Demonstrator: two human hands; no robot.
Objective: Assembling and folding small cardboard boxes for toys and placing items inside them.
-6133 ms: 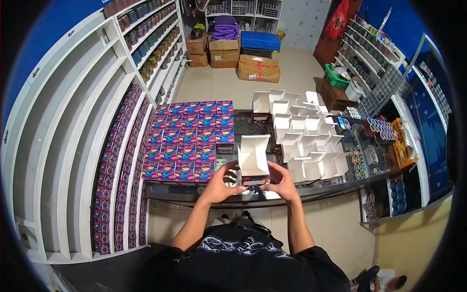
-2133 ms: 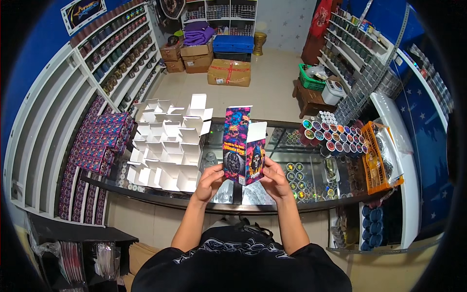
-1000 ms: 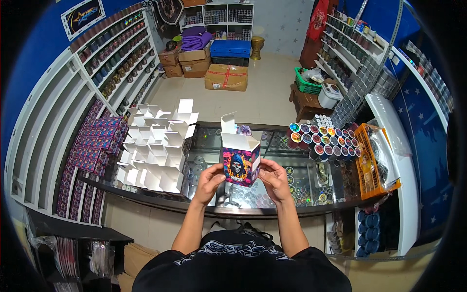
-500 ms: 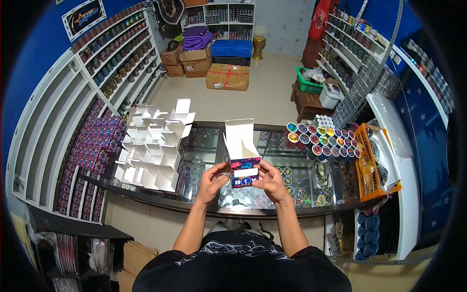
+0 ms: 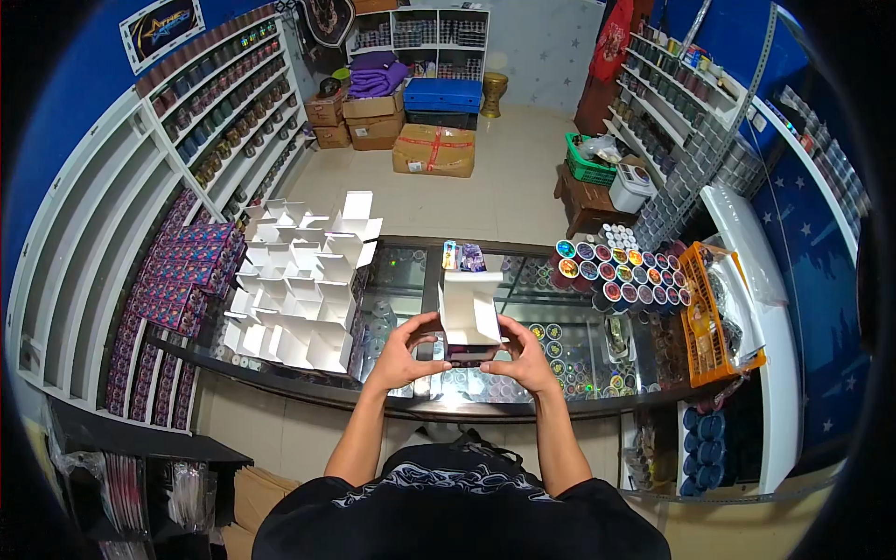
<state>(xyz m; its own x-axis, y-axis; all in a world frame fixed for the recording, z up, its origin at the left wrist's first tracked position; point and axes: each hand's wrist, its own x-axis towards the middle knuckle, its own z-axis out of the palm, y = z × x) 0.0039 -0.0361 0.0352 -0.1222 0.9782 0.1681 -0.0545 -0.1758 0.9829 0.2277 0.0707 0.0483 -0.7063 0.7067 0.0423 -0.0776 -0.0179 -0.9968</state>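
A white-lined box [image 5: 471, 313] is held at the centre of the frame, over the counter [image 5: 523, 409]; whether the two touch cannot be told. It is grasped on its left side by the left hand [image 5: 409, 357] and on its right side by the right hand [image 5: 525, 357], with both thumbs set at the near face. Open boxes [image 5: 299, 294] are grouped left of centre, tubs [image 5: 623, 271] right of centre.
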